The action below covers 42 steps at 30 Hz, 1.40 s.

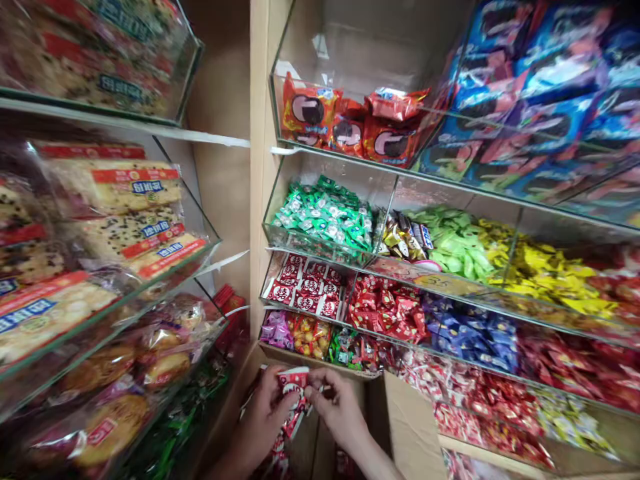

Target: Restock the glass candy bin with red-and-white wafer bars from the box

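Note:
Above an open cardboard box (413, 427), my left hand (265, 413) is closed around a red-and-white wrapped packet (294, 379), its thumb across the front. My right hand (336, 405) pinches the packet's right side with thumb and fingertips. More red-and-white packets (277, 460) show below my left hand, inside the box; whether some of them hang from the held one I cannot tell. Just beyond my hands, similar red-and-white packets (316, 280) lie in rows in a clear shelf bin.
Clear-fronted bins hold green candies (325, 213), yellow candies (545, 267), blue candies (470, 333) and red candies (387, 310). Bagged crackers (135, 187) fill the left shelves. A wooden upright (260, 167) divides the two sides. Glass bin edges jut out around my hands.

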Motion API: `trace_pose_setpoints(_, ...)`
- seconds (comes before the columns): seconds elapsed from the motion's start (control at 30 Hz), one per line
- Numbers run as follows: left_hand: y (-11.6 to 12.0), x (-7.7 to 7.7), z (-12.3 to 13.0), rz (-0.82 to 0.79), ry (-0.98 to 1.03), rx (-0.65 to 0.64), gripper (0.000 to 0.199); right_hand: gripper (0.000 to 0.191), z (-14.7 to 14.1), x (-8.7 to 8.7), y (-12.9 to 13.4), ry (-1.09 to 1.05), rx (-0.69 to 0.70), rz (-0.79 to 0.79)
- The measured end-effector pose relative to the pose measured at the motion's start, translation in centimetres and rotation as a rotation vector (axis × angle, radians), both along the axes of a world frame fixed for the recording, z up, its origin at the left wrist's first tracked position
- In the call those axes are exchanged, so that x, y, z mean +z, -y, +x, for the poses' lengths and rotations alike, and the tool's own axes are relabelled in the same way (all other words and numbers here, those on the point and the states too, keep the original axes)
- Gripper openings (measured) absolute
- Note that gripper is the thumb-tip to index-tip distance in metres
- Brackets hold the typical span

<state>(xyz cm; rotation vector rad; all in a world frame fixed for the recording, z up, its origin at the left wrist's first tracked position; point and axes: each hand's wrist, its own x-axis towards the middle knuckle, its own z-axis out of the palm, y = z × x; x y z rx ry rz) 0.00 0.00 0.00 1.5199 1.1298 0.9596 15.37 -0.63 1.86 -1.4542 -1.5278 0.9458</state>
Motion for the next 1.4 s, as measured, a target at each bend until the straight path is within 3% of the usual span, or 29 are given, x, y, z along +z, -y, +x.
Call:
trace_pose_setpoints(0.1,-0.2,0.9,0.1,0.012,-0.145,-0.116,0.038,0.044,1.1,2.4,0.4,0.061,0.226,0.060)
trace_pose_setpoints(0.2,-0.4,2.0,0.4,-0.006,-0.169,-0.183,0.041,0.044,1.8,3.8,0.3,0.174,0.333,0.076)
trace_pose_setpoints(0.33,-0.9,3.5,1.1,0.051,-0.167,-0.194,0.034,0.032,2.6,4.5,-0.3,0.295,0.277,0.015)
trace_pose_setpoints(0.43,-2.5,4.5,1.3,0.236,-0.273,-0.140,0.024,0.017,3.6,5.6,-1.3,0.313,0.245,-0.030)
trace_pose_setpoints(0.57,-7.4,5.9,1.6,0.714,-0.528,0.080,0.024,0.020,5.5,8.6,-4.3,0.348,0.076,0.061)
trace_pose_setpoints(0.67,-11.6,6.6,2.3,0.814,-0.608,0.096,0.036,0.019,6.2,11.0,-7.4,0.505,-0.038,0.189)
trace_pose_setpoints(0.73,-13.5,6.8,2.9,0.859,-0.665,0.065,0.039,0.018,6.0,11.9,-9.3,0.695,-0.044,0.249)
trace_pose_setpoints(0.9,-14.8,6.6,4.0,0.934,-0.789,0.020,0.021,0.017,4.6,12.0,-12.1,1.024,0.016,0.308)
trace_pose_setpoints(1.07,-15.2,6.1,4.0,0.952,-0.859,0.019,0.018,0.023,3.7,12.1,-12.1,1.210,-0.041,0.245)
trace_pose_setpoints(1.4,-15.9,6.1,3.8,0.964,-0.918,-0.018,0.020,0.029,2.4,13.5,-12.1,1.370,0.053,0.066)
